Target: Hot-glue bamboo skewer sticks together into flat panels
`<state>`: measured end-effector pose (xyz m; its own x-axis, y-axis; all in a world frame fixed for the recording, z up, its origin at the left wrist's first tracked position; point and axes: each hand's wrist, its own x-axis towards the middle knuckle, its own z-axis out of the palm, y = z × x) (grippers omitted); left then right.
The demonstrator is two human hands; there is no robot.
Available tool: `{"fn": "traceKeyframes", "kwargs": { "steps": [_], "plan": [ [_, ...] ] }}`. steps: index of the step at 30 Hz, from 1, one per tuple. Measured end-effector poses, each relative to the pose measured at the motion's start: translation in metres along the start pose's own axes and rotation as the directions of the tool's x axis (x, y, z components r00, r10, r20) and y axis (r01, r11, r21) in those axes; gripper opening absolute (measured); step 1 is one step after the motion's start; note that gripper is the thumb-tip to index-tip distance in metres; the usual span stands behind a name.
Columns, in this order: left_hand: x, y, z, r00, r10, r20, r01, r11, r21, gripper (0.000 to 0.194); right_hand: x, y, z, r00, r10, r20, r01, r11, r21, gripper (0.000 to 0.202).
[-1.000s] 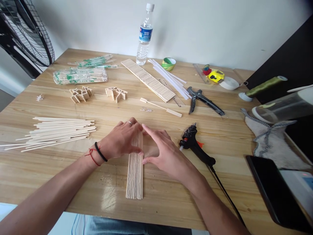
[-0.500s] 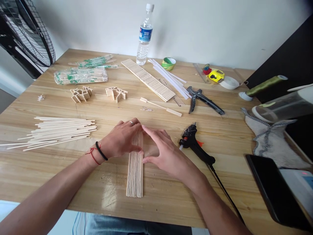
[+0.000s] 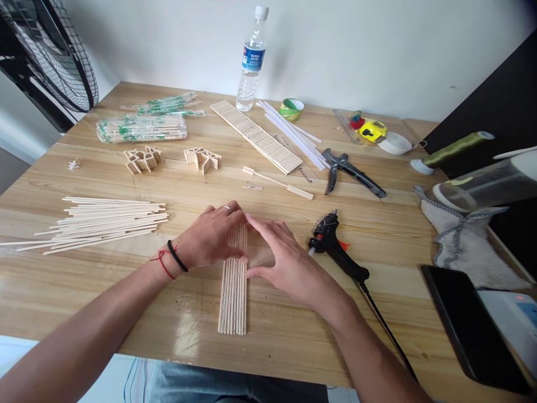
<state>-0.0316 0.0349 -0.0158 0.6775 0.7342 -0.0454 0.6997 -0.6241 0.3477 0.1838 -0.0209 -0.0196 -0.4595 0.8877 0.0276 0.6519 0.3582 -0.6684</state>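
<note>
A row of thin wooden sticks (image 3: 232, 299) lies side by side on the table, pointing away from me. My left hand (image 3: 213, 235) rests over the row's far half, its fingers curled at the far end and its thumb across the sticks. Along the right edge, my right hand (image 3: 285, 254) holds the row with its thumb and with fingertips near the far corner. The fingertips of both hands meet there and partly hide the stick ends. A black glue gun (image 3: 338, 246) lies to the right of my right hand.
Loose wooden sticks (image 3: 109, 224) lie at left. Two zigzag stick pieces (image 3: 145, 159) and a long stick panel (image 3: 255, 137) sit farther back. A water bottle (image 3: 250, 73), pliers-like cutter (image 3: 352, 173), yellow tape measure (image 3: 372, 131) and black phone (image 3: 470, 324) are also around.
The view has shifted slightly, so everything sits a little differently in it. Both hands keep the same hold on the stick row.
</note>
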Motion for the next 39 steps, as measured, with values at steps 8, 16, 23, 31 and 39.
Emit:
{"fn": "traceKeyframes", "kwargs": {
  "steps": [8,16,23,31,39],
  "plan": [
    [0.001,0.004,-0.003,1.000,-0.018,0.006,0.019,1.000,-0.025,0.064,0.000,0.000,-0.001,1.000,-0.001,0.017,0.002,1.000,-0.019,0.115],
    [0.000,0.000,-0.002,1.000,0.018,-0.009,-0.019,0.999,-0.048,0.063,-0.001,0.001,-0.002,0.999,-0.007,0.033,0.008,1.000,-0.023,0.115],
    [-0.001,-0.003,-0.007,1.000,0.022,0.019,-0.019,0.993,-0.116,0.054,-0.001,0.005,-0.006,0.999,-0.034,0.017,0.034,0.999,0.003,0.082],
    [-0.006,-0.008,-0.009,0.997,0.014,0.076,-0.009,0.997,-0.077,0.093,-0.001,-0.002,-0.034,0.956,-0.052,-0.290,0.080,0.993,0.085,0.021],
    [-0.003,-0.008,-0.010,0.997,0.022,0.077,-0.013,0.992,-0.124,0.079,-0.029,0.054,-0.075,0.736,0.255,-0.627,-0.354,0.935,-0.036,0.032]
  ]
}}
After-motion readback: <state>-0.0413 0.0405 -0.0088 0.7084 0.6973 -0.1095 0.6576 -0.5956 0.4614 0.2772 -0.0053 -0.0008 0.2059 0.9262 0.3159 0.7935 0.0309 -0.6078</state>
